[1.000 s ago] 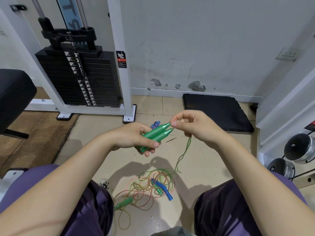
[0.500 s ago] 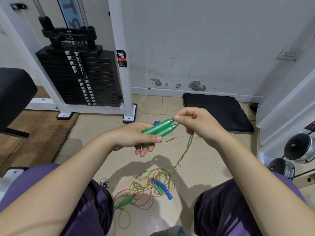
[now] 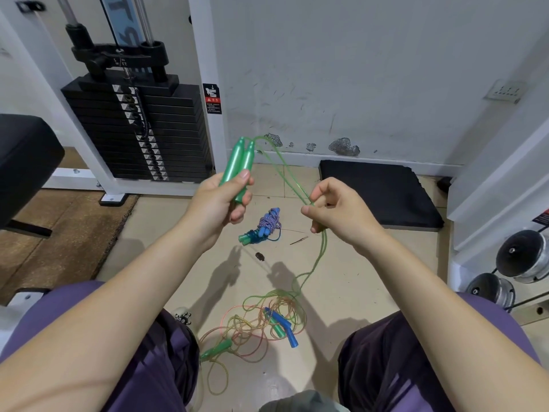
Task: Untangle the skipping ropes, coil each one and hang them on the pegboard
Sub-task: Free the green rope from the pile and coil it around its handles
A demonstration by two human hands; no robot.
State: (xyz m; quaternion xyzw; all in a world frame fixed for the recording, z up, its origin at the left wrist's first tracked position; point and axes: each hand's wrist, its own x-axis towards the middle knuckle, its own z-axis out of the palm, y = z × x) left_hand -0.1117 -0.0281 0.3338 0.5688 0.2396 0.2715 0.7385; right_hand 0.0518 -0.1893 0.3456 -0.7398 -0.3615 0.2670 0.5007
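Note:
My left hand [image 3: 221, 200] grips two green handles [image 3: 239, 163] of one skipping rope, held side by side and pointing up. From their tips the doubled green cord [image 3: 282, 171] runs right and down into my right hand [image 3: 335, 211], which pinches it. Below that hand the cord hangs to a tangled pile of ropes [image 3: 261, 322] on the floor between my knees, with a blue handle [image 3: 285, 327] and a green handle [image 3: 217, 350] in it. A coiled blue-and-white rope bundle [image 3: 264, 226] lies on the floor beyond my hands. No pegboard is in view.
A white weight-stack machine [image 3: 139, 129] stands at the back left, a black bench pad [image 3: 23, 162] at the far left. A black floor mat [image 3: 377, 191] lies against the wall at right. Dumbbells [image 3: 520, 257] sit on a rack at the right edge.
My left hand has lifted and turned the two green handles upright. My right hand has slid away from the handle tips, down and right along the cord, pulling it out of the pile.

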